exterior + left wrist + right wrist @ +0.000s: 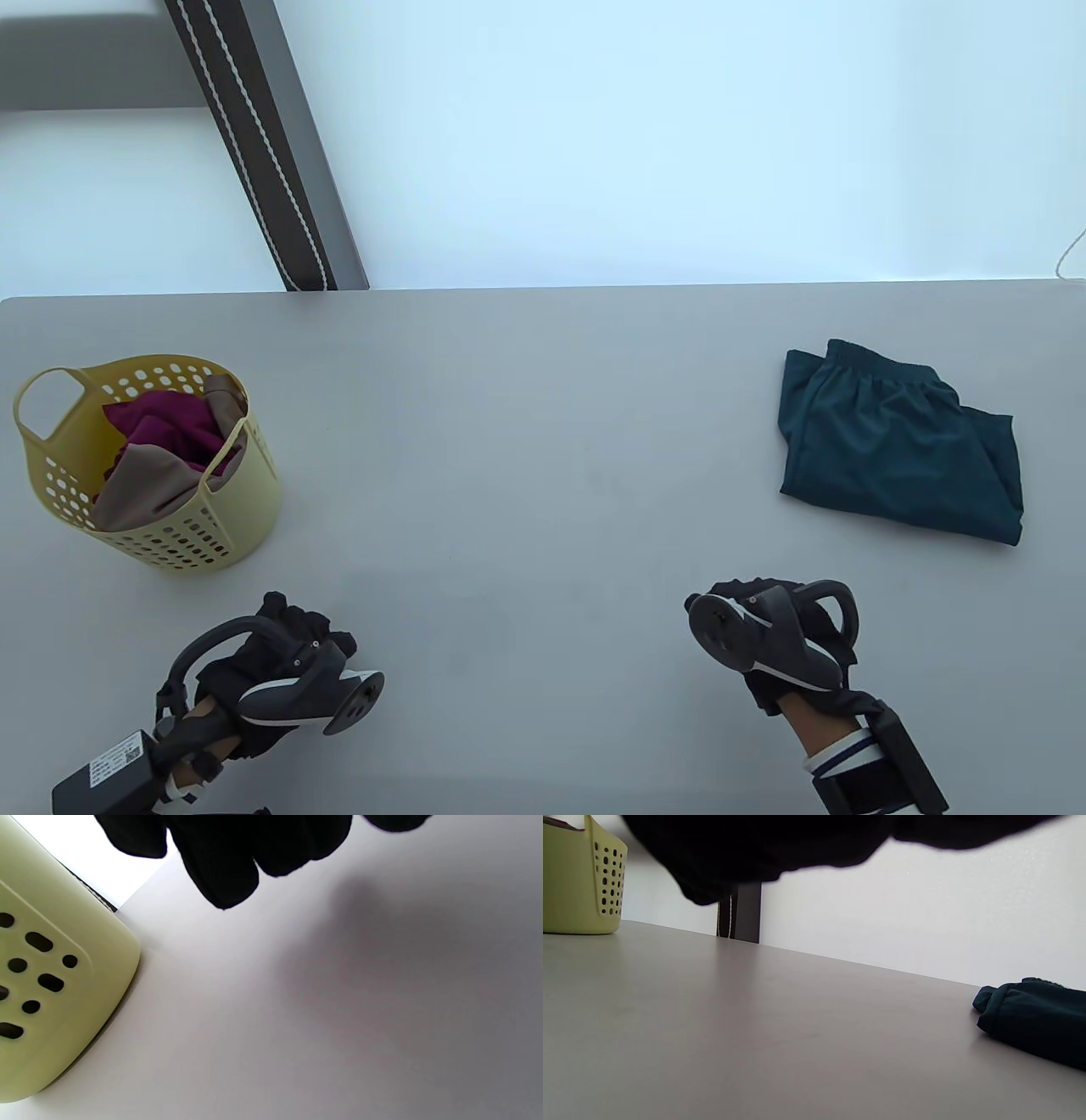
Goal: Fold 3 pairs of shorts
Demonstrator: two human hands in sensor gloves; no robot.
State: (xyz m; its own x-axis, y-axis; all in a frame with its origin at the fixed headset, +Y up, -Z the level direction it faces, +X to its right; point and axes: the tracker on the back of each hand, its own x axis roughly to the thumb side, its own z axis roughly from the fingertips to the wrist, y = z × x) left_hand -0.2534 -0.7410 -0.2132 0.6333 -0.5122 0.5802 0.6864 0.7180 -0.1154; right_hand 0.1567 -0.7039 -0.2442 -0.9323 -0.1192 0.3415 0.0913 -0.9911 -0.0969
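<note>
A folded pair of dark teal shorts (901, 446) lies on the right of the grey table (526, 424); its edge shows in the right wrist view (1035, 1018). A yellow perforated basket (182, 543) at the left holds magenta shorts (165, 424) and beige shorts (148, 488). My left hand (310, 628) hovers near the front edge, just right of the basket, fingers loosely curled and holding nothing. My right hand (738, 594) rests low near the front, below and left of the teal shorts, also empty.
The basket wall (51, 993) stands close on the left of my left fingers (225, 870). The table's far edge meets a white wall with a dark post (271, 144). Bare tabletop lies between the basket and the teal shorts.
</note>
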